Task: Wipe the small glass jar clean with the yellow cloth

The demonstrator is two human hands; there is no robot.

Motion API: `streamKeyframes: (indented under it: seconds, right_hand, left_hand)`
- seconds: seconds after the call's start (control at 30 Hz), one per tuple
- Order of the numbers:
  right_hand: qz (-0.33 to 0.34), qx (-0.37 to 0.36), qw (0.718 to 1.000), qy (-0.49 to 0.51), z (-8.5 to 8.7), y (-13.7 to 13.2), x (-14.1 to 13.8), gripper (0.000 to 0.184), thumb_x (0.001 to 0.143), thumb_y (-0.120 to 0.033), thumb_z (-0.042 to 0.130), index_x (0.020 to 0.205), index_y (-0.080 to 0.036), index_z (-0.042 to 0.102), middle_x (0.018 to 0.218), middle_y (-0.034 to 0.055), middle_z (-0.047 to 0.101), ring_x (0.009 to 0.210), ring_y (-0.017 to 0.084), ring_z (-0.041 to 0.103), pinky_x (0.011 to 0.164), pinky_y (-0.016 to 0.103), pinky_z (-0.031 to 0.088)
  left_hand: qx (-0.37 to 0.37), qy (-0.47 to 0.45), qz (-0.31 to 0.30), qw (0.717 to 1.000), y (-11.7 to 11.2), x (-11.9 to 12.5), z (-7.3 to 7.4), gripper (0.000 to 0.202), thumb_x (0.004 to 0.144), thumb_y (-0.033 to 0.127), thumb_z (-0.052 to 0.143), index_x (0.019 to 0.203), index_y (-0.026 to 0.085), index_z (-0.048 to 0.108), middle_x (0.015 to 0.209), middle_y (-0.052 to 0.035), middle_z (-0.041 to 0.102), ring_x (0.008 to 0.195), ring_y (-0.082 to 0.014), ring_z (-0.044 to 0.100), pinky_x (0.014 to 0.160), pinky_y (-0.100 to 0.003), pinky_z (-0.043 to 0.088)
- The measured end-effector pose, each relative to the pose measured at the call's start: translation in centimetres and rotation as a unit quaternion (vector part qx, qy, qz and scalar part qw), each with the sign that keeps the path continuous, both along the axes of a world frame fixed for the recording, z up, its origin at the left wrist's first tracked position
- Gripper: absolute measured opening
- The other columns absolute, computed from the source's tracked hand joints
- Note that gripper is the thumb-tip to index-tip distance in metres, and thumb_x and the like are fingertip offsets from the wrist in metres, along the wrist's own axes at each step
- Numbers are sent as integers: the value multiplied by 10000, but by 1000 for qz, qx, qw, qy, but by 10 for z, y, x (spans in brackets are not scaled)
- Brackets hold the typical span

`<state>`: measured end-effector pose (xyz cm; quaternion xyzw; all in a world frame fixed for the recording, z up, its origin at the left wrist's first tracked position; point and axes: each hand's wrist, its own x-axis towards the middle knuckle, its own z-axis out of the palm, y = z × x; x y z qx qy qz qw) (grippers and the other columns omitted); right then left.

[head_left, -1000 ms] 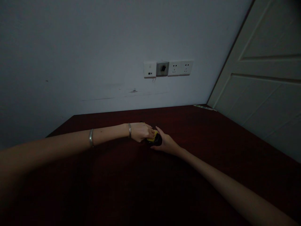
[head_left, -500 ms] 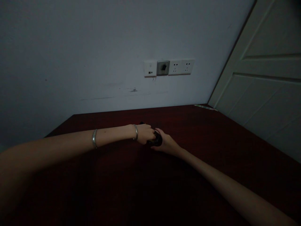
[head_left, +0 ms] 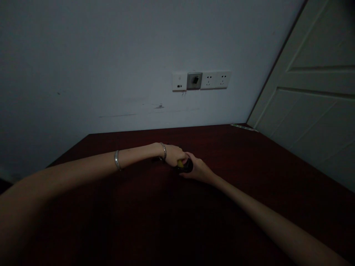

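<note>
Near the middle of the dark red table, my right hand (head_left: 199,169) is wrapped around the side of a dark, shiny, rounded container (head_left: 188,167). My left hand (head_left: 174,155), with silver bracelets on its arm, bends over the container's left side. Its fingers are closed around a small yellow piece (head_left: 181,163) at the container's top; most of that piece is hidden by the fingers. Something dark (head_left: 156,160) shows just under my left wrist, too dim to name.
The dark red table (head_left: 222,147) meets a pale, scuffed wall (head_left: 124,66). A row of sockets and switches (head_left: 201,81) is set in the wall. A panelled white door (head_left: 310,107) stands on the right. A thin printed strip (head_left: 244,127) lies at the table's back right edge.
The yellow piece now shows between my left fingers and the dark container. My left hand has turned and shifted slightly right. My right hand keeps its hold. The view has moved a little.
</note>
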<state>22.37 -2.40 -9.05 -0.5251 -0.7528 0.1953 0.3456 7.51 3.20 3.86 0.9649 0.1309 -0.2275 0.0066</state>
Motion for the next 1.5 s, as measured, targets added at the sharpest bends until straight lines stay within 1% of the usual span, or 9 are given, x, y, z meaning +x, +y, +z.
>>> streamKeyframes:
  seconds: [0.23,0.37,0.47,0.57,0.73,0.93,1.13,1.33,1.5]
  right_hand:
    - [16,-3,1000,6,1,0,0,767,585,-388,785,1238,-207,427,1076,100,661,953,277,656,748,365,511]
    - [7,8,1000,15,-2,1,-2,802,584,-370,786,1267,-181,411,1084,119,656,994,289,642,792,390,504]
    - [5,8,1000,19,-2,1,-3,789,588,-356,783,1267,-185,419,1097,128,652,998,292,640,803,401,502]
    - [13,11,1000,20,-3,1,-4,805,592,-343,776,1285,-183,400,1127,138,642,1017,291,634,818,403,502]
    - [10,13,1000,15,-7,3,-3,885,574,-366,782,1328,-167,365,1195,161,610,1063,296,613,866,416,493]
    - [3,-1,1000,8,-5,1,-3,890,560,-372,803,1330,-211,388,1146,134,642,1044,300,627,854,423,500]
    - [-3,-2,1000,-26,-2,-1,-4,890,569,-426,789,1325,-196,382,1141,145,644,1033,313,631,827,425,501]
    - [9,-8,1000,-14,-2,-1,-3,851,570,-423,793,1299,-224,401,1097,118,662,997,293,645,792,399,501]
    - [19,-2,1000,4,-1,-1,-3,845,573,-400,789,1297,-206,400,1118,126,651,1018,292,634,811,396,493]
  left_hand:
    - [-86,-20,18,996,15,3,20,325,618,25,514,884,174,627,742,0,631,618,-125,524,535,-220,371]
    - [-30,-72,35,996,17,2,31,397,667,79,526,1037,188,620,836,-22,669,702,-148,573,613,-239,412]
    - [23,-56,57,997,8,0,24,441,702,144,536,1136,195,594,926,-70,687,746,-190,601,618,-267,429]
    - [28,-13,43,999,-2,-1,5,379,706,150,531,1073,168,623,918,-105,695,717,-210,611,591,-278,432]
    - [-10,-22,35,999,-3,-6,-16,271,704,107,530,945,165,640,811,-55,685,648,-164,585,588,-242,419]
    - [-106,-29,61,992,3,-10,-11,284,705,62,494,919,164,652,738,-4,650,617,-126,550,571,-205,398]
    - [-153,-24,67,986,13,-6,-12,327,667,47,488,920,150,666,722,7,637,649,-126,550,591,-198,406]
    - [-253,-15,111,961,26,-5,-7,387,612,45,468,907,159,690,703,18,658,652,-134,573,595,-209,440]
    - [-185,-71,74,977,27,-8,17,461,597,14,470,972,169,690,819,-4,697,729,-141,607,667,-227,466]
